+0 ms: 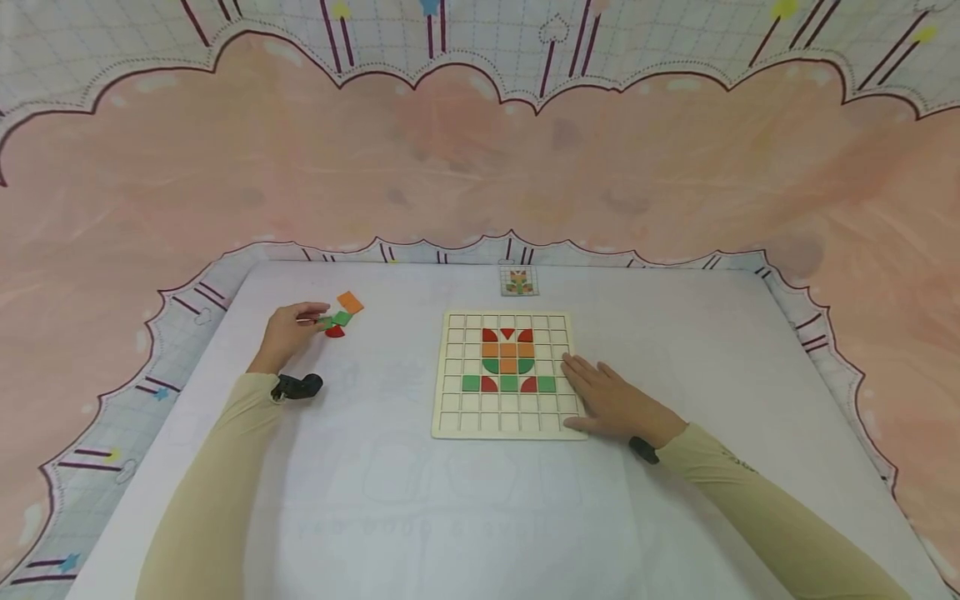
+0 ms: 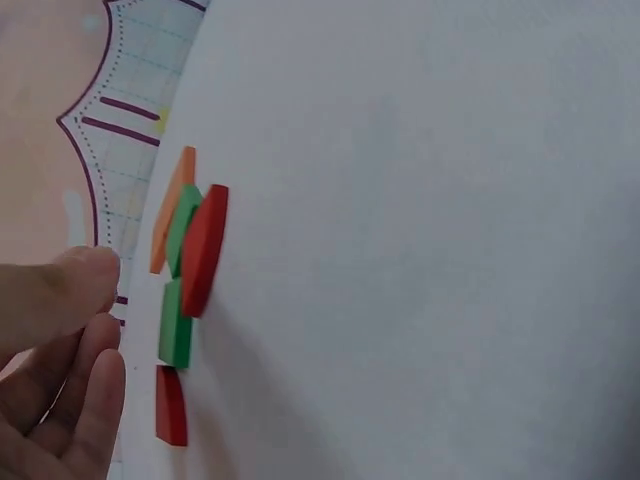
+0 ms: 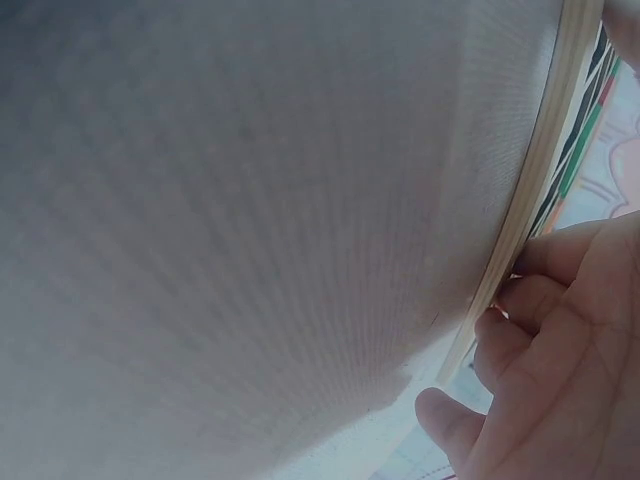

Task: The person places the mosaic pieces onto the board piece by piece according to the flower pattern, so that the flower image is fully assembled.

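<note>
My left hand (image 1: pixel 287 329) is at the left of the white table, fingers loosely bent beside a small group of flat pieces. An orange square (image 1: pixel 350 302), a green square (image 1: pixel 342 318) and a red curved-edge piece (image 1: pixel 335 332) lie there. The left wrist view shows another green piece (image 2: pixel 175 322) and a second red piece (image 2: pixel 171 405); nothing is visible between the fingers. Across the table, my right hand (image 1: pixel 618 406) rests with straight fingers on the right edge of a cream grid board (image 1: pixel 457 421). Red, orange and green pieces form a tulip-like pattern in its cells.
Behind the board lies a small pattern card (image 1: pixel 519 282) with a similar flower. The white tabletop (image 1: pixel 420 517) spreads around the board. A scalloped, patterned cloth (image 1: pixel 480 167) hangs beyond the far edge and shows along both sides.
</note>
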Motion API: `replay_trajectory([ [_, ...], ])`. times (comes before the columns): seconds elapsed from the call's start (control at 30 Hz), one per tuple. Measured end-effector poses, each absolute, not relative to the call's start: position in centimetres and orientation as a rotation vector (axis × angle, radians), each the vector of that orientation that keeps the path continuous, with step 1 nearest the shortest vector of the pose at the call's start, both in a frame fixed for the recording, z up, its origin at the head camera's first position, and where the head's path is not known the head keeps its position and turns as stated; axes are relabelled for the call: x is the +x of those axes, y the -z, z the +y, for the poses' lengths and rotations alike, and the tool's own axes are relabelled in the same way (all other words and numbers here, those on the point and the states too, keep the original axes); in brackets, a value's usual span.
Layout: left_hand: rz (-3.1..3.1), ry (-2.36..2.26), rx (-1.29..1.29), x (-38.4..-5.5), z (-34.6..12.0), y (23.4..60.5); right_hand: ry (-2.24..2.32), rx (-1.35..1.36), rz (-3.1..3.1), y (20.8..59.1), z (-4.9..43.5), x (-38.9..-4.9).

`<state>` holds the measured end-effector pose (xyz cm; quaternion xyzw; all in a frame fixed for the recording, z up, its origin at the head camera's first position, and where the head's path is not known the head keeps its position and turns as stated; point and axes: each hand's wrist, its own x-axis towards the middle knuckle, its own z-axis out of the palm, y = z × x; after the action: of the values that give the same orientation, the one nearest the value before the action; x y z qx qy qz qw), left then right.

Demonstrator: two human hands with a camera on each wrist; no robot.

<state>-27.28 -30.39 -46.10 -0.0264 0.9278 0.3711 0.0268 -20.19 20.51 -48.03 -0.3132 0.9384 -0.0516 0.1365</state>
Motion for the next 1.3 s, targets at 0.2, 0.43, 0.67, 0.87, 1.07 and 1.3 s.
replay_trajectory([
  [0.2,2.908,-1.045,-0.123,-27.7,-31.3,47.8,0.156,-0.895,2.703,48.0,20.4,-20.1],
  [0.43,2.953,-1.024,-0.119,-27.6,-31.6,48.2,0.151,-0.895,2.707,48.0,20.3,-20.0],
  [0.67,2.997,-1.006,-0.094,-27.5,-31.6,48.4,0.137,-0.885,2.7,47.9,20.3,-19.9],
  [0.87,3.033,-0.963,-0.074,-27.3,-31.5,48.4,0.134,-0.894,2.708,48.0,20.3,-19.9],
  [1.07,2.998,-0.912,-0.121,-27.2,-31.5,48.2,0.131,-0.886,2.705,48.0,20.3,-20.0],
  [1.3,2.961,-0.889,-0.135,-27.1,-31.5,47.8,0.127,-0.883,2.702,47.9,20.3,-20.1],
])
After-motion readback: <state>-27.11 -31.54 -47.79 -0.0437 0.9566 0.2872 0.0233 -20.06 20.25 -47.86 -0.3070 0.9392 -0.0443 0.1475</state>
